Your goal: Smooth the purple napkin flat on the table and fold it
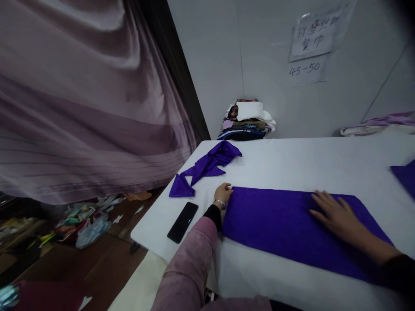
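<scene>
Both hands down on the purple cloth (285,224), which lies flat on the white table (292,164) right in front of me as a long folded strip. Its long axis runs left to right across my body, slightly skewed: left end farther up the table, right end closer to me.

Right hand (337,216): palm down, fingers spread flat on the cloth's right half, pressing, nothing pinched. Grip fully open.

Left hand (223,193): sits at the cloth's left short edge, at its far corner, fingers curled. Looks like it's on the edge, but I can't tell whether it's pinching fabric or just resting against it. Pink sleeve and bracelet at the wrist.

So the strip spans between my two hands; left owns the end, right owns the middle-right. The cloth's far right end lies beyond my right hand.

Left of the left hand: black phone (182,222) face up near the table edge, clear of the cloth.

Farther out: already folded purple pieces (207,168) in a loose line, apart from the strip. Another purple cloth corner (405,175) at the right frame edge.

Back at the wall: stack of folded fabrics (248,121), paper signs (316,39) taped above. Curtain (81,99) on the left.
</scene>
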Demonstrator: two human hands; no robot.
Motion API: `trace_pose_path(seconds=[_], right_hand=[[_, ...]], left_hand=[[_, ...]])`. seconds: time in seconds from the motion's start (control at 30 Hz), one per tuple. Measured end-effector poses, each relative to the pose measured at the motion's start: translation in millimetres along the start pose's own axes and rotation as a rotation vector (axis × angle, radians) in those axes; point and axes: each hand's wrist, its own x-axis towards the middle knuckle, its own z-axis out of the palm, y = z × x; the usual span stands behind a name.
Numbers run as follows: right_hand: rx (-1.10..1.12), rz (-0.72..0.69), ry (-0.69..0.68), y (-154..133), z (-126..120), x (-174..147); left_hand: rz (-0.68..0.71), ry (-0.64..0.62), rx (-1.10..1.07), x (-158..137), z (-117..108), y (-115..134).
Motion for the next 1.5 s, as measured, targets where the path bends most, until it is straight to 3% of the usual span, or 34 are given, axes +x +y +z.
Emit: trace_pose_path(seconds=[0.13, 0.23, 0.37, 0.47, 0.6, 0.77, 1.23, 1.4, 1.5], right_hand=[[0.135, -0.226, -0.060, -64, -1, 24], [0.155, -0.215, -0.064, -84, 3, 50], [0.169, -0.147, -0.026, -80, 12, 76], [0.219, -0.190, -0.016, -80, 18, 87], [0.281, -0.250, -0.017, -95, 24, 100], [0.355, -0.218, -0.007, -112, 32, 112], [0.439, -0.126, 0.111, -119, 35, 112], [0.339, -0.108, 0.114, -122, 34, 108], [0.256, -0.170, 0.090, -130, 28, 100]], left_hand=[[-0.003, 0.008, -0.059, 4, 0, 0], [0.001, 0.031, -0.089, 2, 2, -1], [0.003, 0.064, -0.116, -2, 4, -2], [0.010, 0.080, -0.149, -4, 6, -2], [0.020, 0.091, -0.200, -5, 8, -1], [0.045, 0.121, -0.211, -6, 8, -2], [0.083, 0.164, 0.051, -8, 16, 6], [0.110, 0.133, 0.145, -8, 15, 9], [0.125, 0.116, 0.186, -6, 15, 11]])
